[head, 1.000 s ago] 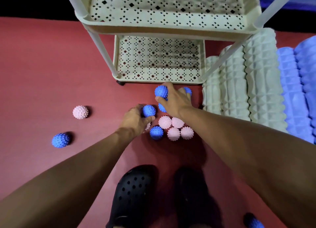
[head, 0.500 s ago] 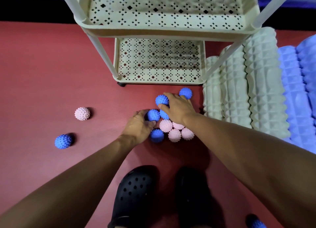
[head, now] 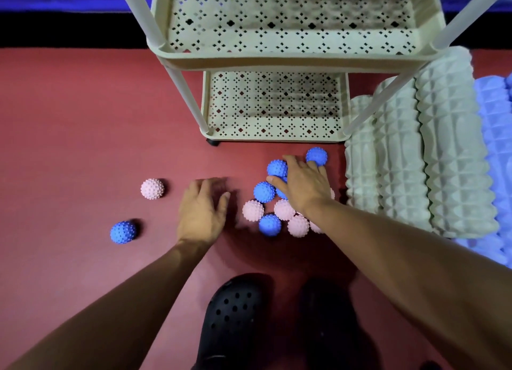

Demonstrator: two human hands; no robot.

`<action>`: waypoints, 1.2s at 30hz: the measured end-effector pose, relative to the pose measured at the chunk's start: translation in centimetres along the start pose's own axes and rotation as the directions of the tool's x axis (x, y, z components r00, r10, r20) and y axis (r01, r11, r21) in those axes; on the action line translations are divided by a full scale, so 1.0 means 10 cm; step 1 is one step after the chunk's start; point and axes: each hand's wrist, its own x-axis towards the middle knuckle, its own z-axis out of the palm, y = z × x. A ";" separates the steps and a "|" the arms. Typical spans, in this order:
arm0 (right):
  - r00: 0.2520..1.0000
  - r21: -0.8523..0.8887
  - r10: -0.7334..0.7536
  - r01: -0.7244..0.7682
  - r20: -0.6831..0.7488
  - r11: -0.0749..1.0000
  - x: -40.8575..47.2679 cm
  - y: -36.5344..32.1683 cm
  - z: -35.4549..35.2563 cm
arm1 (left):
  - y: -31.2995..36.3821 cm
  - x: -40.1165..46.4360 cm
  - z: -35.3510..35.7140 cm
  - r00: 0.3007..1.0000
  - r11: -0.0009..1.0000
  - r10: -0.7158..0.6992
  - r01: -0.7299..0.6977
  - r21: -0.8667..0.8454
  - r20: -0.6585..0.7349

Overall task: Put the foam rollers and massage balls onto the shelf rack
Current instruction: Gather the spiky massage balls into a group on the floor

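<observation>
1. Reaching forward over the red floor mat [head: 69, 125]: left hand [head: 201, 211], palm down, fingers straight and loosely spread, holding nothing, just left of the ball cluster and apart from it.
2. Resting on top of the cluster: right hand [head: 303, 185], fingers extended and splayed over several balls; whether any ball is actually gripped cannot be told.
3. Lying under and around the right hand: blue massage balls [head: 264, 192], one beside the thumb, one [head: 277, 168] at the index finger, one [head: 316, 156] past the fingertips, one [head: 270, 225] at the near edge of the group.
4. Packed against these: pink massage balls [head: 253, 210], touching one another below the right wrist, some partly hidden by the forearm.
5. Sitting apart on the mat, left of the left hand: a single pink ball [head: 152, 189] and, nearer the viewer, a single blue ball [head: 123, 231].
6. Lying side by side on the floor, right of the cluster: pale green foam rollers [head: 432, 159], with light blue foam rollers [head: 496, 136] beyond them at the right edge.
7. Standing just behind the cluster: cream perforated shelf rack [head: 277, 56], lower tier [head: 274, 109] and upper tier both bare, white posts at the corners.
8. Showing at the bottom edge: black perforated clogs [head: 232, 319].
</observation>
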 end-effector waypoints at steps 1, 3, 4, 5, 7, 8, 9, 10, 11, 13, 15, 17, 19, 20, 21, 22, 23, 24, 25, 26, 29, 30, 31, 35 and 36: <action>0.999 0.003 0.000 0.001 -0.045 1.000 -0.01 -0.01 0.00 | -0.08 0.00 -0.06 0.998 0.998 -0.001 0.005 0.069 -0.069; 0.985 0.016 -0.034 0.037 -0.168 0.999 -0.03 -0.04 0.00 | -0.27 -0.01 -0.16 0.981 0.981 -0.078 0.107 0.159 -0.179; 0.973 0.025 -0.068 0.075 -0.221 0.997 -0.04 -0.07 0.00 | -0.37 -0.02 -0.21 0.965 0.966 -0.140 0.182 0.183 -0.223; 0.960 0.032 -0.108 0.120 -0.257 0.992 -0.06 -0.10 0.00 | -0.46 -0.04 -0.27 0.943 0.944 -0.210 0.264 0.196 -0.258; 0.945 0.025 -0.193 0.207 -0.265 0.978 -0.09 -0.20 0.00 | -0.66 -0.08 -0.36 0.891 0.891 -0.353 0.413 0.187 -0.287; 0.940 0.017 -0.233 0.245 -0.251 0.969 -0.11 -0.24 0.01 | -0.75 -0.10 -0.40 0.861 0.859 -0.427 0.482 0.173 -0.277; 0.932 0.012 -0.270 0.281 -0.241 0.960 -0.13 -0.28 0.01 | -0.82 -0.13 -0.44 0.828 0.826 -0.495 0.543 0.153 -0.264; 0.923 0.014 -0.303 0.316 -0.237 0.949 -0.16 -0.31 0.03 | -0.89 -0.15 -0.47 0.795 0.794 -0.552 0.593 0.132 -0.251; 0.913 0.018 -0.335 0.349 -0.234 0.937 -0.18 -0.34 0.04 | -0.94 -0.17 -0.50 0.767 0.768 -0.598 0.631 0.108 -0.232; 0.896 0.013 -0.391 0.402 -0.209 0.916 -0.22 -0.39 0.06 | -0.98 -0.19 -0.51 0.743 0.748 -0.649 0.662 0.040 -0.165; 0.888 0.011 -0.422 0.431 -0.184 0.902 -0.23 -0.43 0.09 | -0.99 -0.17 -0.49 0.762 0.765 -0.640 0.644 0.005 -0.102; 0.887 0.019 -0.429 0.438 -0.173 0.899 -0.25 -0.44 0.12 | -0.97 -0.14 -0.46 0.784 0.784 -0.614 0.620 0.043 -0.092; 0.891 0.021 -0.428 0.436 -0.152 0.900 -0.27 -0.44 0.14 | -0.93 -0.08 -0.43 0.803 0.802 -0.584 0.593 0.069 -0.122; 0.897 0.023 -0.421 0.428 -0.137 0.903 -0.28 -0.44 0.14 | -0.90 -0.04 -0.42 0.818 0.818 -0.559 0.571 0.073 -0.133; 0.903 0.023 -0.412 0.418 -0.124 0.908 -0.28 -0.43 0.14 | -0.87 0.00 -0.42 0.834 0.834 -0.534 0.546 0.079 -0.136; 0.908 0.022 -0.404 0.409 -0.113 0.912 -0.28 -0.41 0.14 | -0.86 0.05 -0.42 0.850 0.848 -0.509 0.522 0.093 -0.133; 0.910 0.017 -0.400 0.404 -0.108 0.915 -0.28 -0.40 0.14 | -0.83 0.10 -0.42 0.865 0.858 -0.487 0.500 0.116 -0.122; 0.911 0.012 -0.398 0.402 -0.106 0.916 -0.28 -0.39 0.13 | -0.82 0.15 -0.41 0.878 0.867 -0.466 0.477 0.143 -0.108; 0.911 0.009 -0.397 0.400 -0.109 0.916 -0.29 -0.37 0.14 | -0.81 0.19 -0.41 0.891 0.875 -0.446 0.455 0.166 -0.091; 0.912 0.010 -0.394 0.397 -0.114 0.918 -0.29 -0.35 0.13 | -0.81 0.23 -0.40 0.899 0.881 -0.431 0.437 0.180 -0.077; 0.909 0.018 -0.385 0.393 -0.158 0.920 -0.29 -0.28 0.11 | -0.80 0.26 -0.38 0.900 0.889 -0.429 0.435 0.143 -0.070; 0.910 0.022 -0.376 0.386 -0.175 0.922 -0.29 -0.25 0.10 | -0.78 0.25 -0.35 0.913 0.907 -0.400 0.407 0.111 -0.080; 0.911 0.030 -0.364 0.377 -0.193 0.926 -0.28 -0.21 0.10 | -0.72 0.23 -0.34 0.933 0.932 -0.350 0.356 0.071 -0.084; 0.906 0.064 -0.288 0.322 -0.309 0.944 -0.25 -0.04 0.10 | -0.32 0.31 -0.07 0.980 0.981 -0.186 0.190 -0.050 0.068; 0.906 0.069 -0.264 0.303 -0.331 0.951 -0.25 0.00 0.10 | -0.20 0.35 0.02 0.980 0.984 -0.160 0.168 -0.060 0.120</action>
